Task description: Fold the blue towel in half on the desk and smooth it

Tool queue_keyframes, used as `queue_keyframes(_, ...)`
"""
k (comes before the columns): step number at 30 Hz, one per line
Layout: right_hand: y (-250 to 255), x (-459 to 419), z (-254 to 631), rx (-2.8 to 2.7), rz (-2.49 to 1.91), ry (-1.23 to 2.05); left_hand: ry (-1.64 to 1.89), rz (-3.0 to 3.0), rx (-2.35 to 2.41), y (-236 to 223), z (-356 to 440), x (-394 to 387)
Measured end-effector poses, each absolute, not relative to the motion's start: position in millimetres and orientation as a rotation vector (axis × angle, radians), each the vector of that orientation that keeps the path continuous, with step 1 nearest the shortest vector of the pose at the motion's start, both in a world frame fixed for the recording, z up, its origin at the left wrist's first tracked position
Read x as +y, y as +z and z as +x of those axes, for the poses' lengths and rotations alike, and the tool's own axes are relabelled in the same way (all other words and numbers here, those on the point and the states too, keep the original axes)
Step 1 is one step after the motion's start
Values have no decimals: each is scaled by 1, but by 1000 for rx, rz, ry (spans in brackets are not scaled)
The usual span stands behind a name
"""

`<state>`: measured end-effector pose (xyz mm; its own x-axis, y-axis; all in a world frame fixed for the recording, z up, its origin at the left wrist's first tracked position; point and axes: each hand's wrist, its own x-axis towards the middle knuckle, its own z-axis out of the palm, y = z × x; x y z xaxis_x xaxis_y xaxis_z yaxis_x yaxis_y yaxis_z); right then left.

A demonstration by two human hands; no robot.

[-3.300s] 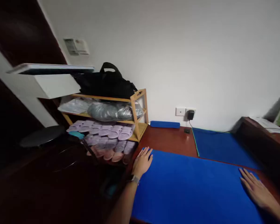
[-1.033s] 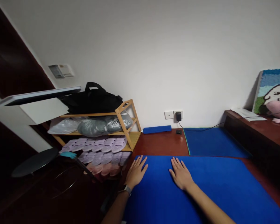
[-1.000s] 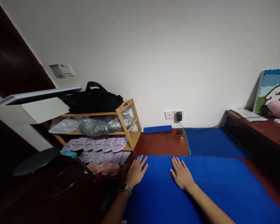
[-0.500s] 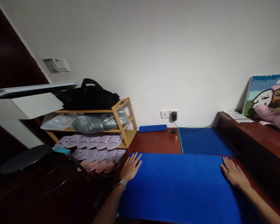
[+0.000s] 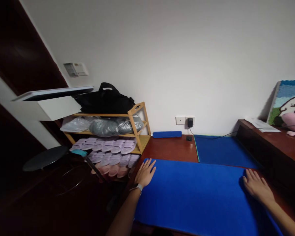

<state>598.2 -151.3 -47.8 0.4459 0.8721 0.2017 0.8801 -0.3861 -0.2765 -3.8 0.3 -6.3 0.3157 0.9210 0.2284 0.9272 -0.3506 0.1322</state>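
Observation:
A plain blue cloth (image 5: 194, 193) lies spread over the reddish-brown tabletop (image 5: 172, 147). My left hand (image 5: 145, 172), with a watch at its wrist, rests flat on the cloth's far left corner, fingers spread. Near the far right corner my right hand (image 5: 258, 186) lies palm down with its fingers stretched out. Neither hand grips anything. Behind the spread cloth is a second blue cloth (image 5: 223, 150) with a green edge, laid flat. A narrow folded blue cloth (image 5: 167, 134) sits against the wall.
A wooden rack (image 5: 140, 131) at left carries lilac slippers (image 5: 118, 146), wrapped bundles and a black bag (image 5: 107, 101). A round stool (image 5: 46, 158) stands left of it. A plug (image 5: 190, 122) is in the wall socket. At right, a raised ledge (image 5: 272, 141) holds papers and a pink plush toy (image 5: 293, 122).
My right hand has slid from beside the left hand across the cloth to its right corner. My left hand stays on the left corner. The view has shifted slightly.

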Motion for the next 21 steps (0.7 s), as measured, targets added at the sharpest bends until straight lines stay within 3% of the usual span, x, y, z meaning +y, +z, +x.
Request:
queue_keyframes(4,-7,-120,479,-1734,-2222,-140,-455,-2524,-1776,-5,-2,-3)
queue_keyframes(8,22,-90,322,-2066,-1940,172,-421,-2517,-1789,-4,-2,-4)
queue_keyframes(11,25,-77,254,-2209,-1812,359,-407,-2517,-1785,-5,-3,-3)
queue_keyframes(15,11,-76,267,-2186,-1894,378,-417,-2513,-1768,-8,-4,-1)
queue_keyframes(21,-21,-113,429,-1977,-2274,208,-408,-2512,-1774,-11,-5,4)
